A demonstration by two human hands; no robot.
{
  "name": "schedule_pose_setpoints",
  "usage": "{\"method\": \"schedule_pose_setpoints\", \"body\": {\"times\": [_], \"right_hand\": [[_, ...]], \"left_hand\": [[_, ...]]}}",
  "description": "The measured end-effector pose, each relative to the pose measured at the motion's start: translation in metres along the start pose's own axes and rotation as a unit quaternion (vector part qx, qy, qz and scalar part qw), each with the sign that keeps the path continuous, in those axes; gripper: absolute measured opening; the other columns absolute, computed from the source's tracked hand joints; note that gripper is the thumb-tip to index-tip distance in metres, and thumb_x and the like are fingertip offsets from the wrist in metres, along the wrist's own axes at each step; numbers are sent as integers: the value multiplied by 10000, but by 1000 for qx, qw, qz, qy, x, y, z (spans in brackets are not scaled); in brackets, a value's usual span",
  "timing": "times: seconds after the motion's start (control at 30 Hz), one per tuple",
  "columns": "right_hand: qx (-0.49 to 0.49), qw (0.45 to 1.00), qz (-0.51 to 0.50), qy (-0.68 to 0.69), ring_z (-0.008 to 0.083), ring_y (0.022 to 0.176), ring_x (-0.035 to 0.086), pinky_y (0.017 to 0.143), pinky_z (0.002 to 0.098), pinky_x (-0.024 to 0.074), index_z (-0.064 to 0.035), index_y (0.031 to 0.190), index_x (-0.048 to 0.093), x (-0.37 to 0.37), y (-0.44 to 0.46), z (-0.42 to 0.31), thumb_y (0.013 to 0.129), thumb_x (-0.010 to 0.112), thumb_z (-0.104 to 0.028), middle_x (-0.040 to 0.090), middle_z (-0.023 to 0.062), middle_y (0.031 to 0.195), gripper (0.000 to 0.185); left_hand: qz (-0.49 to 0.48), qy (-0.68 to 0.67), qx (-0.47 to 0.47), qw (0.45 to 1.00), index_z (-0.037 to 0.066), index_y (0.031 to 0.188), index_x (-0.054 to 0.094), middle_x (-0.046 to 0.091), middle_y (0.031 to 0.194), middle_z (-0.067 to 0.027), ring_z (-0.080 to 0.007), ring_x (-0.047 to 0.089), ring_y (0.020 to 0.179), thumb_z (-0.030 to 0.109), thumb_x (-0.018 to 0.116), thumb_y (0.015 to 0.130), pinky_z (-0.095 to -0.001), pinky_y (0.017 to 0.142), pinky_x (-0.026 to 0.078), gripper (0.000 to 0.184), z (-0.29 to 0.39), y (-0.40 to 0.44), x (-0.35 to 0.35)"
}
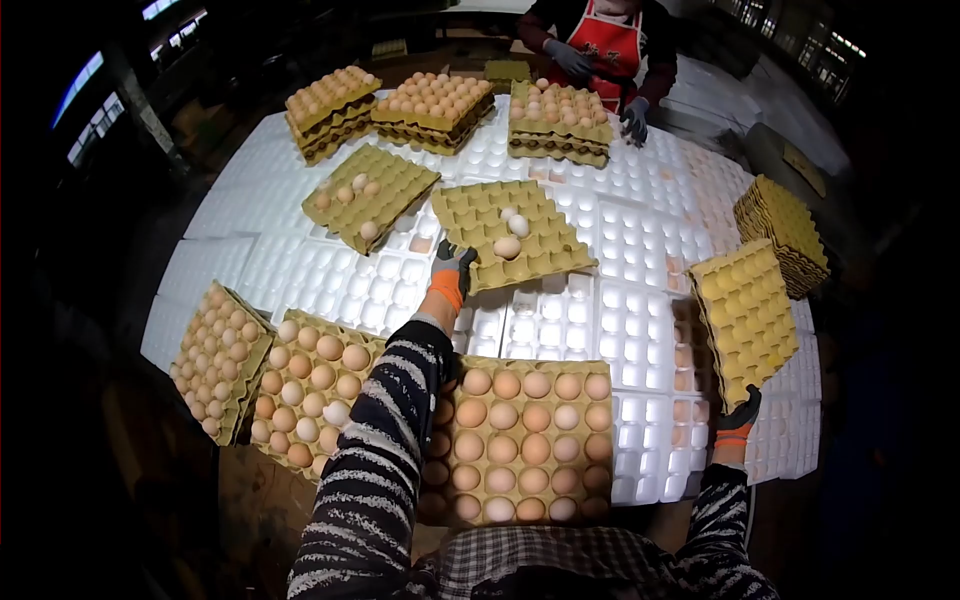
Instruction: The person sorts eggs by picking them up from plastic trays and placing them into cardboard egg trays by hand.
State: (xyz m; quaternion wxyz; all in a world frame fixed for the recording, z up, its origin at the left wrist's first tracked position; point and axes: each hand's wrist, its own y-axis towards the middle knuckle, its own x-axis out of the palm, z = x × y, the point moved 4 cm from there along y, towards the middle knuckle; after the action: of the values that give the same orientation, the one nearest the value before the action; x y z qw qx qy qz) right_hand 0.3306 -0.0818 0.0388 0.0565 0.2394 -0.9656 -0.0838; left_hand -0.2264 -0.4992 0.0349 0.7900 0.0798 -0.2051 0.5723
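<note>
My left hand (453,272), in a dark grey and orange glove, grips the near left corner of a pulp egg tray (555,240). Three eggs sit in that tray, among them a brown egg (507,247) and a white egg (518,226). At the right, my right hand (738,415) wears a matching glove and is closed on the lower edge of another egg tray (748,310). That tray is tilted, and no eggs show in its cups. Directly before me lies a full egg tray (535,366), partly covered by my left forearm on its left side.
White moulded panels (640,330) cover the table. More egg-filled trays stand at the left and far side; one tray (395,175) holds several eggs. A stack of trays (785,235) is at the right. Across the table stands a person in a red apron (607,45).
</note>
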Motion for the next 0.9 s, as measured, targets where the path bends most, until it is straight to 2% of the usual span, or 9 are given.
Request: {"method": "schedule_pose_setpoints", "body": {"times": [0.03, 0.07, 0.13, 0.23, 0.3, 0.43, 0.67, 0.77, 0.9], "right_hand": [[166, 943, 7, 289, 270, 1248, 532, 1054, 387, 440, -32, 1378, 487, 6, -3, -7, 954, 512, -289, 546, 91, 1376, 497], [168, 942, 3, 290, 270, 1248, 532, 1054, 387, 440, -32, 1378, 487, 15, -8, -17, 954, 512, -289, 546, 91, 1376, 497], [191, 938, 54, 285, 234, 1203, 533, 1026, 382, 450, -57, 1307, 488, 25, -28, -25, 977, 510, -268, 528, 94, 1354, 392], [217, 932, 52, 285, 254, 1210, 539, 1016, 387, 461, -47, 1343, 473, 17, -38, 8, 976, 503, -272, 523, 107, 1372, 432], [173, 972, 18, 159, 279, 1224, 539, 1022, 393, 466, -39, 1393, 447, 4, -42, 40, 967, 498, -275, 515, 118, 1393, 490], [243, 917, 15, 315, 312, 1252, 530, 1039, 421, 469, -35, 1430, 413, 46, -57, 24, 941, 495, -237, 503, 134, 1406, 536], [193, 968, 15, 158, 278, 1230, 555, 1039, 401, 470, -36, 1395, 457, 13, -61, 45, 937, 524, -292, 532, 116, 1383, 529], [328, 911, 189, 162, 379, 1192, 492, 995, 543, 453, 16, 1277, 509, 10, -64, 44, 886, 568, -261, 543, 202, 1278, 483], [327, 912, 178, 171, 438, 1183, 521, 936, 617, 474, 52, 1378, 428, 10, -66, 49, 871, 540, -283, 538, 245, 1304, 617]], "left_hand": [[-8, 110, -54, 992, 68, 1338, 541, 639, 1215, -136, -275, 632, 1070, 53, 660, 850, -397, 852, 554, 502, -8, 4, -5], [-5, 110, -51, 993, 68, 1338, 541, 639, 1215, -136, -275, 632, 1070, 53, 660, 850, -397, 852, 554, 502, -11, 20, -12], [105, 485, -192, 847, 70, 1247, 626, 643, 1221, -158, -302, 639, 1073, 162, 660, 837, -409, 881, 532, 421, -20, 48, -42], [185, 542, 54, 818, 91, 1164, 684, 663, 1200, -159, -332, 638, 1082, 225, 653, 828, -409, 930, 503, 363, 77, 4, -11], [114, 643, 48, 756, 189, 1106, 714, 674, 1196, -99, -318, 606, 1145, 175, 622, 835, -420, 939, 499, 287, 72, 46, -47], [-5, 743, 2, 669, 123, 1077, 735, 707, 1105, -149, -327, 652, 1056, 236, 717, 789, -403, 915, 509, 310, 61, 93, -87], [-88, 882, 67, 459, 46, 1064, 732, 683, 1160, -177, -329, 667, 1049, 161, 550, 894, -411, 904, 529, 274, 57, 100, -60], [-103, 877, 91, 461, 70, 1004, 747, 698, 1100, -174, -336, 659, 1049, 147, 549, 880, -415, 892, 524, 246, 64, 98, -48], [-140, 883, 86, 440, 61, 1000, 743, 698, 1096, -176, -337, 659, 1045, 145, 547, 884, -414, 895, 523, 243, 59, 103, -53]]}}
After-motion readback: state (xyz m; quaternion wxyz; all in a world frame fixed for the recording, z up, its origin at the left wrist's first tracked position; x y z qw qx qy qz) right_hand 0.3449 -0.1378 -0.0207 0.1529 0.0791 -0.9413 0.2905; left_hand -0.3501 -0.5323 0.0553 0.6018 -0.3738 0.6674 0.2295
